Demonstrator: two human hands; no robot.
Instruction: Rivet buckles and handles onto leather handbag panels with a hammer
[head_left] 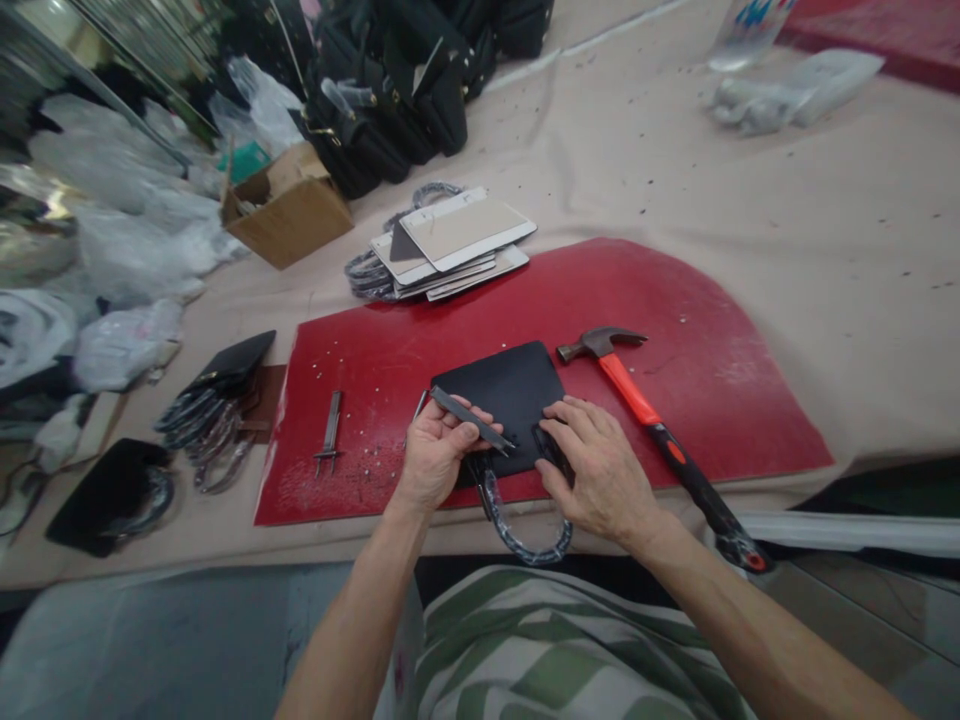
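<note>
A black leather panel (502, 385) lies flat on the red mat, with a plastic-wrapped loop handle (525, 545) hanging from its near edge over the table edge. In my left hand (435, 450) is a dark metal pronged punch (472, 418), pinched between thumb and fingers. Its tips point right and down, close to the panel's lower part. My right hand (596, 465) rests at the panel's right side, its fingers closed on a black strap tab (553, 450) of the handle. The tab is partly hidden by those fingers.
The red mat (660, 300) bears a claw hammer (630, 385) on the right and another pronged tool (330, 430) on the left. Behind are stacked panels (465, 230), a cardboard box (292, 215) and black bags (405, 110). More handled pieces (112, 495) lie left.
</note>
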